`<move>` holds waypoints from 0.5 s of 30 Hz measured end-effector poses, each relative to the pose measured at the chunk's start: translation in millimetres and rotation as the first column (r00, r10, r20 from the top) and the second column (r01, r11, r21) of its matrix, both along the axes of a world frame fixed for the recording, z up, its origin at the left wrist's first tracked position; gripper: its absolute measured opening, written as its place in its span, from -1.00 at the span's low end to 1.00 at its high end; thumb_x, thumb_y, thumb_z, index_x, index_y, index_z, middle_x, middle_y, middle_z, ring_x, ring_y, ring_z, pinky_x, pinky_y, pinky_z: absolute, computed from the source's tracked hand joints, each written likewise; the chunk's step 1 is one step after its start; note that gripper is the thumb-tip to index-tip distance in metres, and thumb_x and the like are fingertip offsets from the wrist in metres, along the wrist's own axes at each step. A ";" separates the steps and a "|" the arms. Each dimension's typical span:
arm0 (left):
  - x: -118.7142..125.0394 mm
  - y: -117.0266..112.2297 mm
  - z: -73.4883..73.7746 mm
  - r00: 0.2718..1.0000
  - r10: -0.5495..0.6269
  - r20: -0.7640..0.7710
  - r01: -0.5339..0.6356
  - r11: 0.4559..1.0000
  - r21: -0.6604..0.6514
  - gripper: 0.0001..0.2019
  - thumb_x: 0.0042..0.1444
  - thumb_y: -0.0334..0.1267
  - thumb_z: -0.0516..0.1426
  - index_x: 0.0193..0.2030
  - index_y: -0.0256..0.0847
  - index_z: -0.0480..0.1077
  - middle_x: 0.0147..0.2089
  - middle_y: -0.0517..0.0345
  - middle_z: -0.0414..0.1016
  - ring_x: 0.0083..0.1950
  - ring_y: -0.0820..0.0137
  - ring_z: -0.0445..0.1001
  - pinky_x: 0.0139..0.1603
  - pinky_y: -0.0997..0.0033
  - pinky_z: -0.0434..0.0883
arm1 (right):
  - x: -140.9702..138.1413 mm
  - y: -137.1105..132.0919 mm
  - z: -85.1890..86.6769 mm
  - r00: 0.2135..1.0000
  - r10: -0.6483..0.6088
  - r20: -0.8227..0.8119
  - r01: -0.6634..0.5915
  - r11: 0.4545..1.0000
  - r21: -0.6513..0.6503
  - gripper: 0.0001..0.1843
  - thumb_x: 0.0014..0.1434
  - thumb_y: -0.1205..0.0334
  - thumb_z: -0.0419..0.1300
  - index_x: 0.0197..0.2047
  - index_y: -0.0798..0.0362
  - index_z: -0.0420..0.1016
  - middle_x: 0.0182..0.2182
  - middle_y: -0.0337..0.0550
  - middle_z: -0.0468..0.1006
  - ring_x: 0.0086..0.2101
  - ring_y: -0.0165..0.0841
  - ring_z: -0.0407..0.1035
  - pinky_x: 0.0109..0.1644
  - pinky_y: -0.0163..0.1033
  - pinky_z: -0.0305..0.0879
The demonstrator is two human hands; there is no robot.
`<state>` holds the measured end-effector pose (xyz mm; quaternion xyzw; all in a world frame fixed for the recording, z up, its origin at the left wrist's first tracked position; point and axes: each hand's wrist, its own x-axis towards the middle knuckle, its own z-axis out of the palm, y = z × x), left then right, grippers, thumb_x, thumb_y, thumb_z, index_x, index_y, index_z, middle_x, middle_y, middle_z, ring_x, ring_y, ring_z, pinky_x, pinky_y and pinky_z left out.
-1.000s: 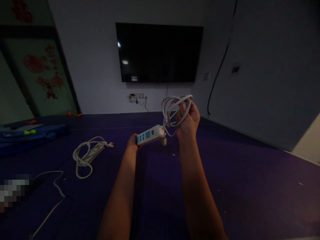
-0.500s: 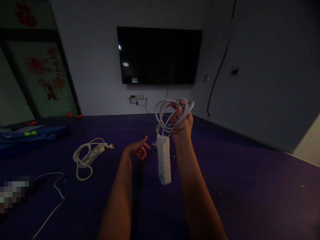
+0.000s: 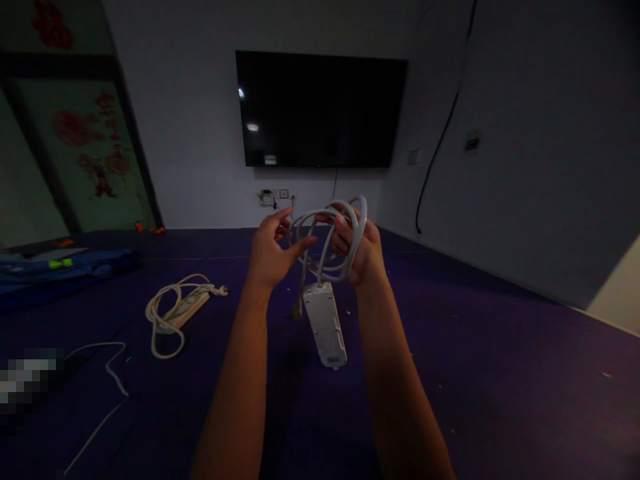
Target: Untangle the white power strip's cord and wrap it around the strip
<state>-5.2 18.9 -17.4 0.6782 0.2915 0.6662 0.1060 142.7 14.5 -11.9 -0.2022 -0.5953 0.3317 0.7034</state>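
Note:
My right hand is closed around a bundle of coiled white cable, held up in front of me. A white power strip hangs down from that coil, its back toward me, with a plug dangling beside it. My left hand is raised next to the coil, fingers spread, fingertips touching the cable loops on the left side without gripping them.
A second power strip with coiled cable lies on the purple floor mat to the left. A loose white wire runs at lower left. Blue fabric lies far left. A wall television and sockets are ahead.
My left hand let go of the power strip, which swung down to hang from the coil. That hand then rose up to the cable loops. The right hand moved slightly left.

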 end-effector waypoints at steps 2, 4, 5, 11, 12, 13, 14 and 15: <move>2.1 0.7 -0.8 1.000 0.010 -0.005 -0.010 1.000 0.006 -0.52 -0.18 -0.06 0.30 -0.12 -0.26 0.39 -0.24 0.09 0.42 -0.27 0.44 0.38 -0.28 0.47 0.31 | -3.4 -2.3 1.0 0.999 0.051 0.008 -0.051 0.999 0.009 -0.62 -0.02 0.03 0.24 -0.12 -0.03 0.42 -0.38 -0.21 0.51 -0.68 -0.60 0.02 -0.66 -0.38 0.00; 3.1 1.3 -0.6 1.000 -0.025 -0.001 0.025 1.000 -0.009 -0.61 -0.11 -0.03 0.25 -0.22 -0.27 0.40 -0.33 0.13 0.43 -0.34 0.46 0.36 -0.36 0.51 0.28 | -7.2 -1.2 0.5 0.995 0.099 0.006 -0.099 0.995 0.008 -0.64 -0.04 0.05 0.26 -0.17 -0.01 0.43 -0.46 -0.27 0.47 -0.70 -0.63 -0.03 -0.68 -0.40 -0.03; 2.9 1.4 -0.4 0.999 -0.036 -0.002 0.036 0.999 -0.012 -0.65 -0.07 -0.02 0.22 -0.26 -0.27 0.40 -0.37 0.15 0.43 -0.38 0.48 0.34 -0.39 0.53 0.26 | -9.0 0.6 -0.3 0.993 0.117 0.006 -0.117 0.993 -0.003 -0.65 -0.06 0.06 0.28 -0.20 0.00 0.43 -0.50 -0.31 0.43 -0.71 -0.64 -0.05 -0.69 -0.41 -0.05; -4.5 5.4 -1.9 0.999 -0.009 -0.054 0.008 1.000 -0.023 -0.66 0.03 0.02 0.12 -0.44 -0.27 0.42 -0.54 0.23 0.33 -0.51 0.51 0.23 -0.50 0.53 0.16 | -12.9 15.9 -9.4 0.995 0.090 0.033 -0.088 0.994 -0.066 -0.59 -0.06 -0.02 0.28 -0.18 0.03 0.43 -0.60 -0.39 0.33 -0.72 -0.64 -0.01 -0.72 -0.46 -0.07; -5.6 6.6 -2.6 0.999 -0.021 -0.050 0.019 0.999 -0.041 -0.65 0.02 0.03 0.13 -0.43 -0.27 0.43 -0.55 0.24 0.32 -0.52 0.51 0.23 -0.51 0.53 0.15 | -12.3 17.5 -10.6 0.997 0.064 0.047 -0.062 0.997 -0.052 -0.57 -0.05 -0.04 0.26 -0.15 0.03 0.43 -0.57 -0.36 0.37 -0.71 -0.62 0.04 -0.71 -0.46 -0.04; -6.5 7.6 -3.2 0.999 -0.030 -0.038 0.028 0.998 -0.054 -0.65 0.01 0.03 0.14 -0.42 -0.27 0.44 -0.55 0.24 0.33 -0.51 0.50 0.25 -0.51 0.53 0.15 | -11.6 18.6 -11.5 0.997 0.034 0.067 -0.032 0.999 -0.033 -0.56 -0.04 -0.05 0.25 -0.13 0.02 0.44 -0.53 -0.33 0.42 -0.68 -0.60 0.11 -0.69 -0.46 0.02; -7.2 8.5 -3.6 0.999 -0.039 -0.026 0.037 0.997 -0.061 -0.66 0.00 0.03 0.15 -0.41 -0.27 0.45 -0.53 0.22 0.35 -0.50 0.49 0.27 -0.50 0.53 0.17 | -10.7 19.5 -12.2 0.996 0.001 0.089 0.000 1.000 -0.011 -0.57 -0.03 -0.05 0.24 -0.14 0.02 0.46 -0.48 -0.28 0.47 -0.65 -0.57 0.18 -0.66 -0.44 0.08; -7.7 9.3 -3.8 0.999 -0.042 -0.008 0.041 0.997 -0.064 -0.67 -0.01 0.02 0.16 -0.40 -0.27 0.46 -0.50 0.20 0.38 -0.48 0.48 0.30 -0.50 0.53 0.18 | -9.9 20.3 -12.7 0.994 -0.033 0.106 0.032 0.999 0.015 -0.58 -0.03 -0.06 0.23 -0.16 0.03 0.48 -0.44 -0.24 0.50 -0.59 -0.54 0.26 -0.62 -0.42 0.14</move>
